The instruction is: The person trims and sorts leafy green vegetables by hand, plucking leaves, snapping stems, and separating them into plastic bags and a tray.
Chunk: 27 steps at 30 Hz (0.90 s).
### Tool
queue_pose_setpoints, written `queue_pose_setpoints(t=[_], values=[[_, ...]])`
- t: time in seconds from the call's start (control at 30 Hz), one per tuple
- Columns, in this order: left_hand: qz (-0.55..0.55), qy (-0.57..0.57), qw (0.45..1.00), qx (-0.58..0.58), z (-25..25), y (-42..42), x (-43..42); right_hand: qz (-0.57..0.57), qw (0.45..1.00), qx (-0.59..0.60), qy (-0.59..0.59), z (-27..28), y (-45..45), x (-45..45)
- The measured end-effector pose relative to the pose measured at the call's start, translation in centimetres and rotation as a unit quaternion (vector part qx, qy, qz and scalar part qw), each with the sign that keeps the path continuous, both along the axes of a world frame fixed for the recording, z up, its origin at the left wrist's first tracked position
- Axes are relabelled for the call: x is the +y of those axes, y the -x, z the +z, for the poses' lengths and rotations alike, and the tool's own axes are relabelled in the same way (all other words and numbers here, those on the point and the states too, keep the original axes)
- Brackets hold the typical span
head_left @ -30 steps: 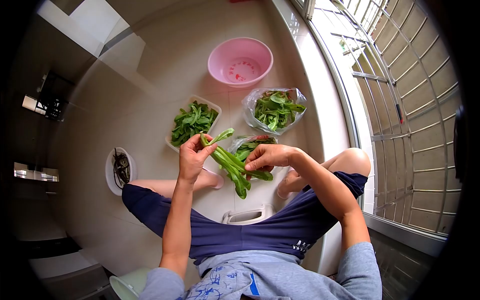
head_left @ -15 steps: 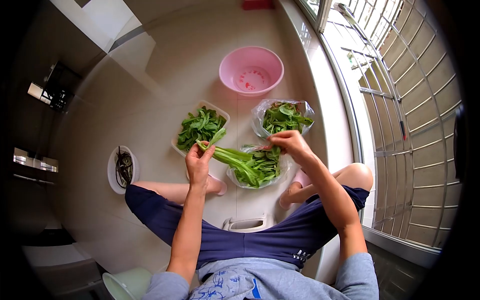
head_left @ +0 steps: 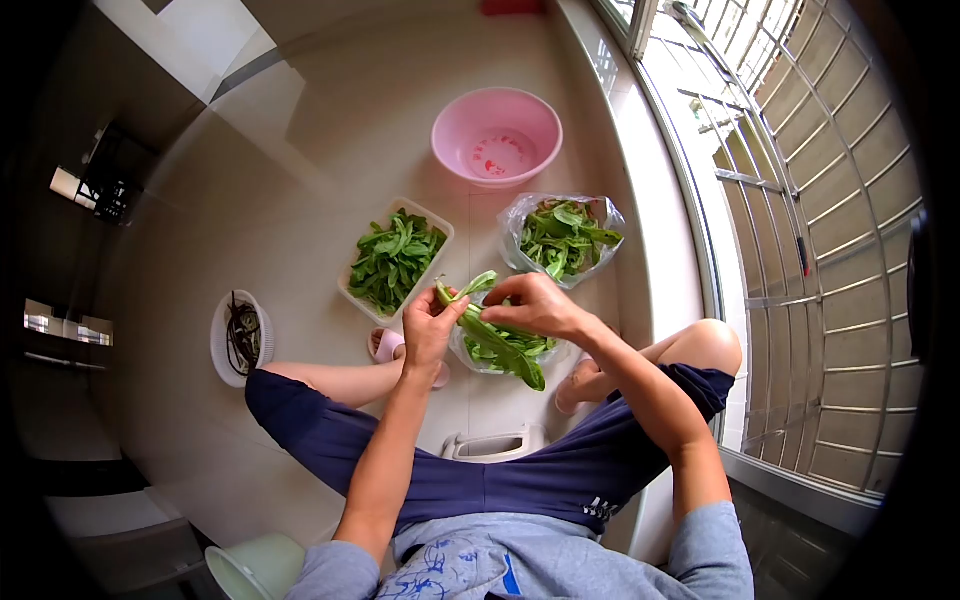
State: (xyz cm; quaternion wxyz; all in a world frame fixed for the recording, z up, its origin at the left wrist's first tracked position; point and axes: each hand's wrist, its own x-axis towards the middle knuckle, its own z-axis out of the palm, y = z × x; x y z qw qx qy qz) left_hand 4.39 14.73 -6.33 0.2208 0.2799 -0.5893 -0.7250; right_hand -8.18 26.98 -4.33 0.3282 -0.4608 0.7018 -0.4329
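Observation:
My left hand [head_left: 430, 325] pinches the base of a bunch of leafy green stalks [head_left: 512, 352], which slants down to the right. My right hand [head_left: 535, 305] is at the upper part of the same stalks, its fingers bent together on them and partly hidden. Beneath the stalks lies a clear plastic bag [head_left: 462, 350] of greens. Another plastic bag [head_left: 612, 255] with leaves in it sits farther up on the right. Left of it, a pale rectangular tray [head_left: 447, 232] is heaped with green leaves [head_left: 393, 262].
A pink basin [head_left: 497, 137] stands beyond the greens. At the left is a white basket [head_left: 264, 330] holding dark thin strands. A grey-white stool [head_left: 465, 447] shows between my legs, a pale green bucket [head_left: 232, 572] at the lower left, and a barred window [head_left: 800, 240] on the right.
My right hand has come from over the near bag back to the stalks. My left hand has moved to the right with the bunch, so the stalks now cover more of that bag.

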Motion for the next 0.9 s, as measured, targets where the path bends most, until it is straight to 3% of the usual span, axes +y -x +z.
queue_pose_setpoints(t=[0.03, 0.17, 0.23, 0.27, 0.37, 0.4, 0.5, 0.57, 0.6, 0.7, 0.9], values=[[-0.019, -0.002, 1.0, -0.009, 0.0, 0.1, 0.3, 0.02, 0.998, 0.053, -0.006, -0.3, -0.5, -0.2], [-0.043, -0.006, 0.999, -0.024, 0.2, 0.5, 0.7, -0.009, 0.998, 0.064, -0.011, -0.7, -0.8, -0.3], [-0.051, -0.036, 0.998, -0.002, 0.4, 0.4, 0.5, -0.035, 0.994, -0.107, 0.014, -0.2, -1.0, -0.1], [-0.057, -0.065, 0.996, 0.021, 0.6, 0.4, 0.4, -0.036, 0.993, -0.108, 0.014, -0.3, -1.0, -0.1], [-0.044, -0.144, 0.987, 0.052, 1.1, 0.5, 0.2, -0.108, 0.902, -0.416, 0.042, -1.4, -1.0, -0.3], [-0.044, -0.165, 0.984, 0.06, 0.9, 0.5, 0.0, -0.119, 0.881, -0.453, 0.071, -1.6, -0.7, -0.4], [-0.014, -0.203, 0.977, 0.071, 1.0, 0.0, -0.3, -0.171, 0.928, -0.323, 0.071, -1.3, 1.6, 0.8], [-0.028, -0.216, 0.973, 0.073, 0.8, -0.4, -0.9, -0.14, 0.952, -0.267, 0.047, -0.9, 2.8, 1.8], [-0.021, -0.218, 0.972, 0.08, 0.9, -0.5, -1.0, -0.131, 0.942, -0.295, 0.094, -0.2, 2.6, 1.9], [-0.012, -0.203, 0.976, 0.071, 0.8, -0.8, -1.2, -0.091, 0.93, -0.35, 0.071, 0.1, 1.9, 2.3], [-0.001, -0.127, 0.992, 0.008, 0.6, -0.7, -0.9, 0.018, 0.982, -0.19, -0.015, 1.3, -0.1, 1.8]])
